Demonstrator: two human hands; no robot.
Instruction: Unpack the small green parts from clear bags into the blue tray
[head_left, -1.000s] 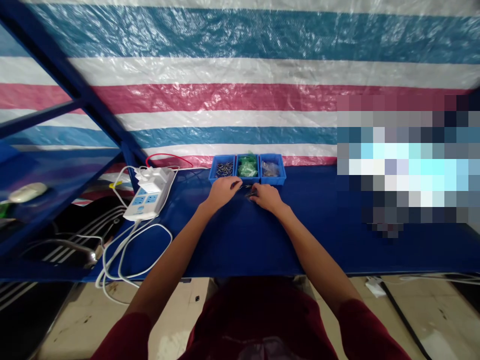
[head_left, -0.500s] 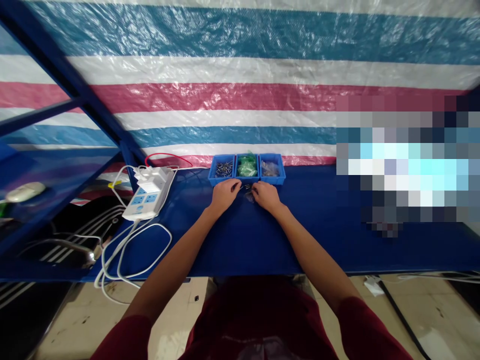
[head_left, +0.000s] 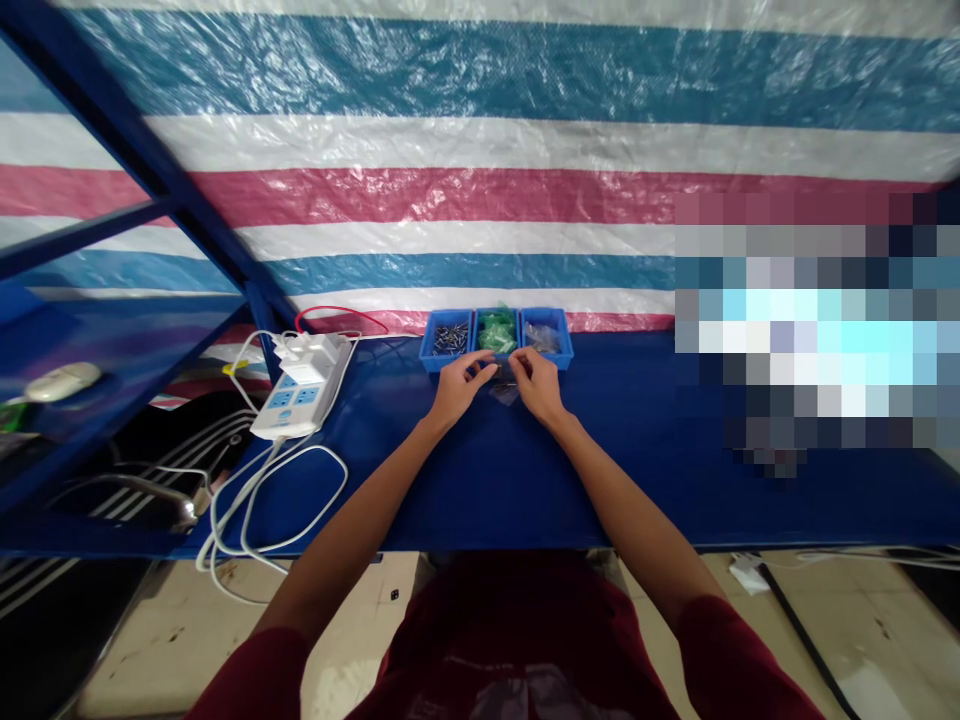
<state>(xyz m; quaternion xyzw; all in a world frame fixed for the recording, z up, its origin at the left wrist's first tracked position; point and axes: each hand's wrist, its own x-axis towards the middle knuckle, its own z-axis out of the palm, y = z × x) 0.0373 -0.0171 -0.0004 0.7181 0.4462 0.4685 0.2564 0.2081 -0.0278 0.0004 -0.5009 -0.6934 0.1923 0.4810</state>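
Note:
My left hand (head_left: 456,388) is over the table just in front of the blue bins, its thumb and forefinger brought toward each other. My right hand (head_left: 537,384) faces it a short way off, fingers bent in a pinch. What either hand holds, if anything, is too small to make out. Between and just below the fingertips is a small clear plastic bag (head_left: 505,394); its contents are unclear. Behind the hands stand three joined blue bins: the left bin (head_left: 428,345) has metal screws, the middle one a green plastic bag (head_left: 496,330), the right one clear plastic bags (head_left: 541,338).
A white power strip (head_left: 294,405) with plugged-in adapters lies on the left of the blue table (head_left: 495,490), with looped white cables (head_left: 341,490) beside it. A blue metal frame (head_left: 202,240) rises at left. Striped sheeting hangs behind. A blurred-out patch covers the right side.
Both hands have shifted slightly and their fingers have lifted and straightened somewhat. The small dark and silver pieces between the fingertips no longer show clearly. The view has moved slightly.

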